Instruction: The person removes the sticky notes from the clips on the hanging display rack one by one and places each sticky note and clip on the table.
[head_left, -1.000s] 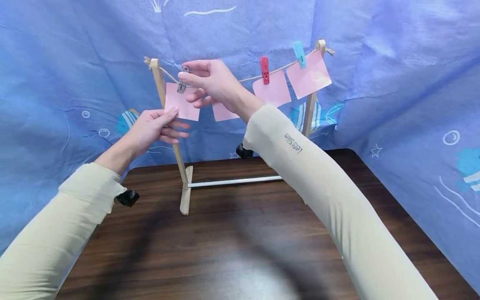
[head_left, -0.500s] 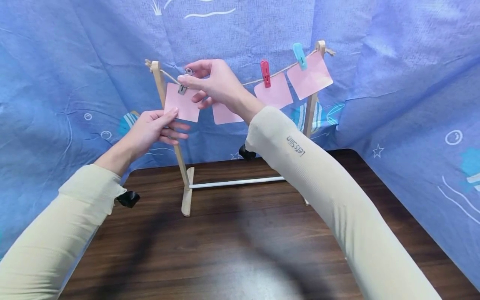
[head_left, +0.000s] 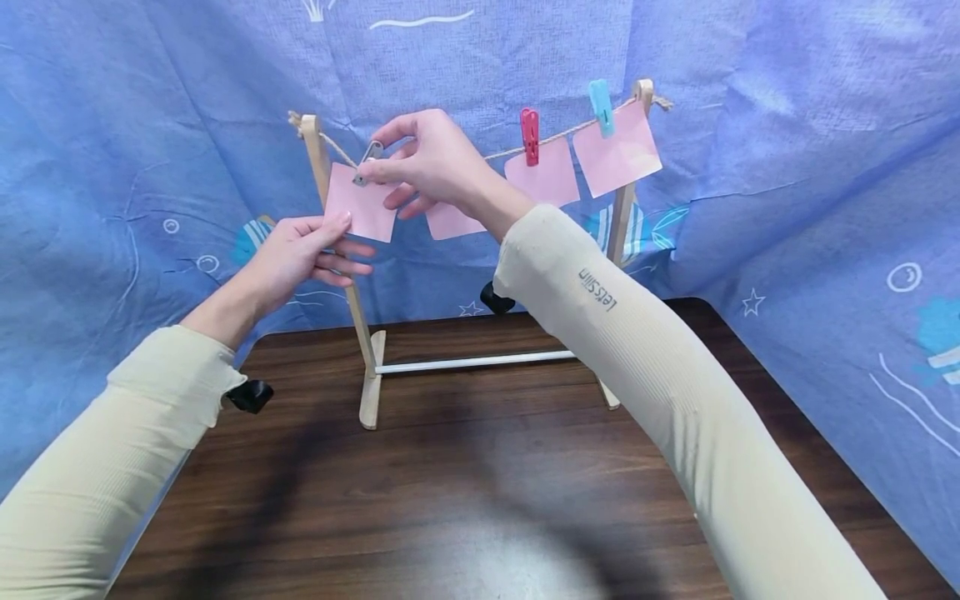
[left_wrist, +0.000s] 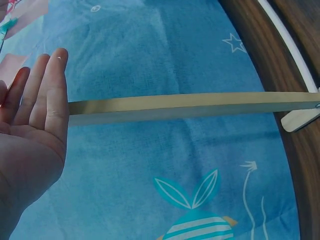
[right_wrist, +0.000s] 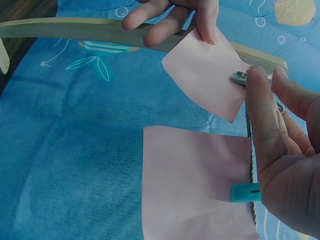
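A square of pink paper [head_left: 363,212] hangs at the left end of a twine line [head_left: 337,150]. My left hand [head_left: 288,254] pinches its lower left edge, thumb in front, other fingers spread. At its top, my right hand [head_left: 446,162] holds a grey clothespin [right_wrist: 238,78] between thumb and fingertips. The pin's tip lies over the paper's upper edge, its body tilted and partly covered by the fingers. In the right wrist view, another pink paper [right_wrist: 195,175] hangs beside it under a teal clothespin [right_wrist: 245,193].
A red clothespin [head_left: 530,137] and a light blue clothespin [head_left: 602,108] hold two more pink papers to the right. The line spans a wooden stand [head_left: 360,325] with a white crossbar [head_left: 472,362], on a dark wooden table [head_left: 420,500]. A blue patterned cloth [head_left: 787,150] hangs behind.
The grey clothespin has tilted from more upright, and my right index finger has lifted and spread further from the thumb. The left hand has shifted slightly left with the paper.
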